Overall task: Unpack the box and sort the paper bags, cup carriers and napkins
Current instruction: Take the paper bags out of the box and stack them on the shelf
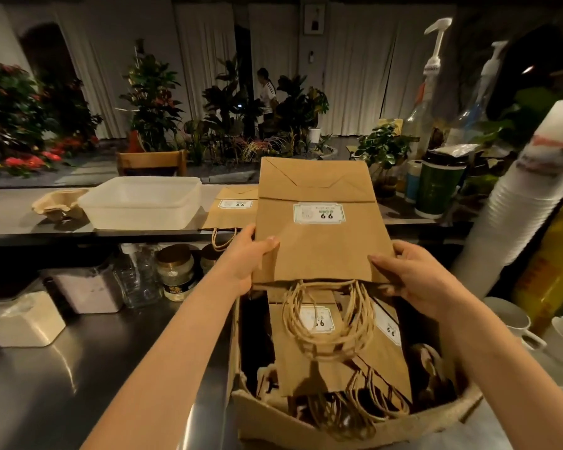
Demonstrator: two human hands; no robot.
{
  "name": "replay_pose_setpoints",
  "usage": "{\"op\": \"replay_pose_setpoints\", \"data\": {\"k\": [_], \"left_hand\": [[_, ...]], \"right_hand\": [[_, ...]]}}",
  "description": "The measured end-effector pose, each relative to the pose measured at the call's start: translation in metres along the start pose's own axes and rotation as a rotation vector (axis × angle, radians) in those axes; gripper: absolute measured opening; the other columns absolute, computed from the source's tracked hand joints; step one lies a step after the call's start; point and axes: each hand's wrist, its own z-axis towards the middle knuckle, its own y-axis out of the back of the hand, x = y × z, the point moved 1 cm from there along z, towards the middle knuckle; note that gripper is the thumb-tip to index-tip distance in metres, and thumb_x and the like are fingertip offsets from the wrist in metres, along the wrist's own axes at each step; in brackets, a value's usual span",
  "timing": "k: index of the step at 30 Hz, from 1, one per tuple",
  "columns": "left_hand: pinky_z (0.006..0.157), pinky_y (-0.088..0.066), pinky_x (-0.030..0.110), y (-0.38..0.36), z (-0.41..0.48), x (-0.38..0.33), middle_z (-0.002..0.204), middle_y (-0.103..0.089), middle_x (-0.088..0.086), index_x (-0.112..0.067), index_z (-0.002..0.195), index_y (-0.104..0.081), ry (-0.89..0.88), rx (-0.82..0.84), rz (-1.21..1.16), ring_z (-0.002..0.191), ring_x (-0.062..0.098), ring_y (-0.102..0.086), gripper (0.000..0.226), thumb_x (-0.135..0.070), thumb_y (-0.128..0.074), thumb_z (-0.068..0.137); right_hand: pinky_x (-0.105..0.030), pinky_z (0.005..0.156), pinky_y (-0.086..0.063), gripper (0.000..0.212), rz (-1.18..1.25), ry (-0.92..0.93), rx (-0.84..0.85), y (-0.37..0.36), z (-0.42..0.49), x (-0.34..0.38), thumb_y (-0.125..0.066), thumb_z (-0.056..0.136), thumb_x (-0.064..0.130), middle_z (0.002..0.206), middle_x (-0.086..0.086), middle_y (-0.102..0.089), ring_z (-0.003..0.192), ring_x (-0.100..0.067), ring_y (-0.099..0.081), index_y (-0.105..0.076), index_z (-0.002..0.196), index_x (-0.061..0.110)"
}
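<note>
Above the open box [306, 428], a bundle of paper bags [319, 241] was held up flat by both hands. The left hand [246, 259] gripped the left edge with its thumb on top. The right hand [410, 276] gripped the bottom right corner the same way. The bags looked light and thin and were folded flat, so they would likely bend and flop if held by one corner. Holding both sides near the open end seemed the best way. They were dry paper, probably not slippery, but easy to crease or tear. Their string handles [325, 323] hung down in loose loops and could catch on things in the box. The box was soft brown cardboard with a worn, ragged rim. Inside it lay more bags [381, 362] with white stickers, their handles tangled at the near end. Some brown lumpy shapes at the sides were too dark to make out. On the raised tabletop [10, 219] behind, one bag [231, 214] lay flat, just beside a white plastic tub [143, 203]. The tub looked like it had nothing in it, though its walls were cloudy. A cup carrier [57, 204] sat right beside the tub on its left. No napkins could be seen for sure.
</note>
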Motion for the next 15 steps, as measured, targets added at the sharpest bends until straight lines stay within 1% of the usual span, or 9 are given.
{"op": "replay_pose_setpoints", "data": {"k": [2, 5, 6, 7, 8, 11, 12, 14, 15], "left_hand": [[0.085, -0.054, 0.045, 0.0, 0.018, -0.013, 0.115, -0.062, 0.006, -0.028, 0.132, -0.047, 0.045, 0.047, 0.001, 0.105, 0.026, -0.061, 0.037, -0.02, -0.056, 0.097], [0.075, -0.054, 0.037, 0.0, 0.045, -0.026, 0.112, -0.062, 0.008, -0.026, 0.12, -0.049, 0.069, 0.11, 0.101, 0.1, 0.025, -0.062, 0.026, -0.016, -0.053, 0.096], [0.076, -0.054, 0.037, 0.0, 0.055, -0.028, 0.112, -0.062, 0.009, -0.025, 0.114, -0.051, 0.069, 0.109, 0.118, 0.1, 0.024, -0.063, 0.022, -0.013, -0.053, 0.096], [0.08, -0.055, 0.037, 0.0, 0.065, -0.03, 0.111, -0.063, 0.008, -0.023, 0.111, -0.053, 0.062, 0.099, 0.126, 0.1, 0.024, -0.063, 0.02, -0.01, -0.053, 0.096], [0.083, -0.054, 0.037, 0.0, 0.075, -0.031, 0.11, -0.064, 0.007, -0.019, 0.113, -0.055, 0.05, 0.079, 0.142, 0.101, 0.023, -0.063, 0.02, -0.008, -0.054, 0.095], [0.095, -0.052, 0.039, -0.003, 0.102, -0.032, 0.12, -0.065, 0.009, -0.009, 0.129, -0.054, 0.014, -0.003, 0.213, 0.109, 0.023, -0.062, 0.035, -0.005, -0.056, 0.095], [0.094, -0.052, 0.037, -0.005, 0.11, -0.033, 0.123, -0.065, 0.009, -0.008, 0.13, -0.055, -0.002, -0.032, 0.242, 0.11, 0.023, -0.061, 0.035, -0.005, -0.056, 0.094], [0.083, -0.052, 0.031, -0.009, 0.122, -0.034, 0.121, -0.064, 0.007, -0.006, 0.127, -0.057, -0.039, -0.088, 0.277, 0.105, 0.021, -0.061, 0.032, -0.004, -0.057, 0.095], [0.082, -0.053, 0.032, -0.01, 0.128, -0.033, 0.12, -0.064, 0.007, -0.006, 0.125, -0.057, -0.055, -0.117, 0.291, 0.105, 0.021, -0.061, 0.031, -0.004, -0.057, 0.094]], "right_hand": [[-0.027, 0.056, -0.052, 0.024, 0.029, -0.013, -0.041, -0.001, 0.022, 0.01, -0.059, 0.093, 0.016, 0.101, -0.009, -0.07, 0.08, -0.021, -0.072, -0.056, 0.117, 0.014], [-0.022, 0.047, -0.048, 0.027, 0.016, -0.041, -0.07, 0.002, 0.053, 0.022, -0.056, 0.094, 0.015, 0.107, -0.009, -0.067, 0.087, -0.02, -0.067, -0.054, 0.121, 0.012], [-0.021, 0.046, -0.047, 0.028, 0.005, -0.049, -0.075, 0.003, 0.063, 0.024, -0.056, 0.094, 0.015, 0.108, -0.008, -0.066, 0.088, -0.02, -0.066, -0.053, 0.122, 0.012], [-0.021, 0.048, -0.046, 0.028, -0.004, -0.055, -0.081, 0.004, 0.073, 0.025, -0.056, 0.095, 0.015, 0.108, -0.008, -0.065, 0.089, -0.02, -0.065, -0.053, 0.122, 0.012], [-0.021, 0.049, -0.046, 0.028, -0.01, -0.063, -0.087, 0.005, 0.082, 0.026, -0.056, 0.095, 0.015, 0.109, -0.008, -0.065, 0.091, -0.021, -0.065, -0.053, 0.122, 0.012], [-0.02, 0.046, -0.046, 0.027, -0.023, -0.098, -0.099, 0.006, 0.108, 0.029, -0.057, 0.094, 0.014, 0.111, -0.009, -0.064, 0.094, -0.021, -0.064, -0.054, 0.121, 0.012], [-0.02, 0.046, -0.046, 0.025, -0.025, -0.114, -0.105, 0.005, 0.116, 0.03, -0.057, 0.094, 0.014, 0.112, -0.009, -0.064, 0.095, -0.021, -0.064, -0.055, 0.119, 0.012], [-0.022, 0.053, -0.048, 0.022, -0.047, -0.141, -0.131, 0.004, 0.13, 0.031, -0.057, 0.094, 0.015, 0.111, -0.008, -0.065, 0.097, -0.021, -0.064, -0.058, 0.116, 0.011], [-0.023, 0.057, -0.048, 0.022, -0.06, -0.15, -0.147, 0.004, 0.137, 0.031, -0.058, 0.094, 0.015, 0.109, -0.008, -0.065, 0.097, -0.021, -0.064, -0.059, 0.114, 0.01]]}}
